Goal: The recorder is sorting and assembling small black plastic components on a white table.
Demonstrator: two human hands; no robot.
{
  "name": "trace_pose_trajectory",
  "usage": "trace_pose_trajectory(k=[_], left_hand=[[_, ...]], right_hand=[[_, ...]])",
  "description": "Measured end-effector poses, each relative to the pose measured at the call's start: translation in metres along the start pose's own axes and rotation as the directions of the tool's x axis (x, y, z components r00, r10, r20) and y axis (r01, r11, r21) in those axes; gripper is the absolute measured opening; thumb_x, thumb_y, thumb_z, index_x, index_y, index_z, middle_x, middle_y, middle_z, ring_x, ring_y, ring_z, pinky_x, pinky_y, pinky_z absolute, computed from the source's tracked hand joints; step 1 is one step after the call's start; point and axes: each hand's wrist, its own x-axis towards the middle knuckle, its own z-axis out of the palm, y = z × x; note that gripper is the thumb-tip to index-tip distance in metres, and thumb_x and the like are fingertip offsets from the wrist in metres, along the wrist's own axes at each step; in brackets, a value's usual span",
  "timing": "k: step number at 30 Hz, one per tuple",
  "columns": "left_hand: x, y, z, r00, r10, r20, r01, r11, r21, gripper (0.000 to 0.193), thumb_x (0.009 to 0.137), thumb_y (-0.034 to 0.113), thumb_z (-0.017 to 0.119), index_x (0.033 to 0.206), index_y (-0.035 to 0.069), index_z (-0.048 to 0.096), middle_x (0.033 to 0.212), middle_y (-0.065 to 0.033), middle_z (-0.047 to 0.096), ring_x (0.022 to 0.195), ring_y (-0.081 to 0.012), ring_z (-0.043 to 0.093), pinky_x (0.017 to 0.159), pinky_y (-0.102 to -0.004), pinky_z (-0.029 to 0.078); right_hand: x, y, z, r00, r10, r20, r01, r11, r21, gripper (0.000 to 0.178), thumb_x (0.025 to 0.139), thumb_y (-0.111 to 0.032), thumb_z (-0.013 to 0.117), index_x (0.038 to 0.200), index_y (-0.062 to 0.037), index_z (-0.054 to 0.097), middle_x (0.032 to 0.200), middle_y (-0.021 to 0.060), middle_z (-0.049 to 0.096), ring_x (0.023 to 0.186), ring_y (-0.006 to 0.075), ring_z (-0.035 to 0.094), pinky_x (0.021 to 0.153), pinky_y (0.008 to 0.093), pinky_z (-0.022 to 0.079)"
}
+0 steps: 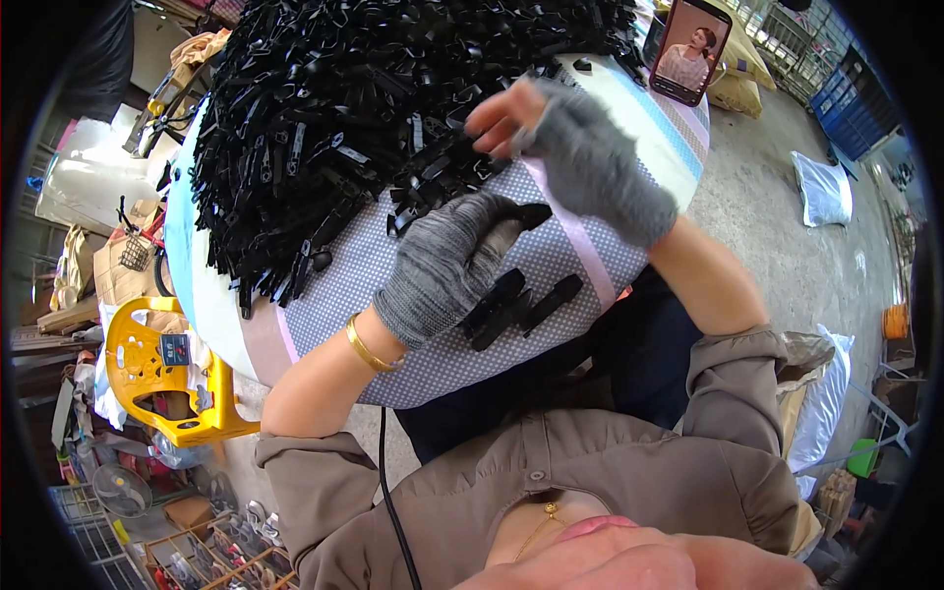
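Note:
A large heap of small black strip-like plastic pieces (324, 128) covers the far and left part of the round table. My left hand (442, 258), in a grey fingerless knit glove, is closed around a black strip-like piece (533, 215) whose end sticks out beside the thumb. Just beyond it, my right hand (560, 138), gloved the same way, hovers over the near right edge of the heap. Its fingers are apart, slightly blurred, and no piece shows in them. Several loose black pieces (509, 307) lie on the dotted tablecloth near me, beside my left wrist.
The tablecloth (344, 295) has dots and pastel stripes. A phone (690, 51) stands at the table's far right edge, showing a person on its screen. To the left is a yellow plastic chair (147, 369). A black cable (390, 482) hangs in front of me. White sacks (822, 189) lie on the concrete floor at right.

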Motion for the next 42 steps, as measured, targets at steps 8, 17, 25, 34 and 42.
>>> trace_pose_trajectory(k=[8,17,25,34,42], left_hand=[[-0.003,0.013,0.002,0.950,-0.022,0.312,-0.065,0.962,0.266,0.032,0.087,0.029,0.052,0.109,0.008,0.060,0.087,-0.0135,0.060,0.076,-0.0262,0.056,0.071,-0.0355,0.047],[0.000,0.006,-0.004,0.945,-0.263,0.196,0.299,0.936,-0.188,0.025,0.085,0.020,0.059,0.103,0.004,0.064,0.084,-0.0115,0.065,0.073,-0.0199,0.062,0.071,-0.0303,0.049],[0.008,0.011,-0.009,0.977,0.143,-0.156,-0.097,0.958,0.271,0.041,0.081,0.021,0.063,0.116,0.001,0.054,0.093,-0.0133,0.063,0.073,-0.0215,0.062,0.070,-0.0329,0.052],[0.000,0.015,-0.008,0.991,0.131,0.002,-0.114,0.857,0.503,0.030,0.083,0.020,0.060,0.108,0.004,0.057,0.081,-0.0090,0.063,0.071,-0.0237,0.060,0.070,-0.0333,0.049],[-0.003,0.006,-0.005,0.992,-0.027,0.120,-0.002,0.970,0.242,0.021,0.084,0.016,0.056,0.100,0.003,0.060,0.087,-0.0135,0.062,0.077,-0.0277,0.061,0.072,-0.0376,0.048]], right_hand=[[0.015,0.045,-0.079,0.949,-0.237,0.205,0.242,0.137,-0.961,0.018,0.078,-0.010,0.061,0.095,-0.0055,0.062,0.080,0.0097,0.059,0.080,0.0238,0.058,0.075,0.0333,0.049],[0.008,0.037,-0.076,0.931,-0.107,0.349,0.363,0.169,-0.916,0.017,0.077,-0.015,0.061,0.092,-0.0084,0.061,0.089,0.0072,0.059,0.086,0.0243,0.058,0.074,0.0351,0.048],[-0.004,0.012,-0.059,0.929,-0.240,0.281,0.340,0.259,-0.904,0.015,0.075,-0.014,0.067,0.088,-0.0082,0.063,0.072,0.0050,0.056,0.071,0.0212,0.057,0.063,0.0327,0.049],[-0.006,0.014,-0.047,0.977,-0.052,0.205,0.177,0.733,-0.657,0.020,0.072,-0.012,0.071,0.088,-0.0043,0.061,0.077,0.0044,0.059,0.070,0.0181,0.060,0.062,0.0334,0.050],[-0.008,0.019,-0.045,0.958,0.044,0.285,0.267,0.231,-0.936,0.019,0.078,-0.019,0.059,0.091,-0.0051,0.059,0.088,0.0122,0.057,0.091,0.0288,0.057,0.077,0.0395,0.047]])
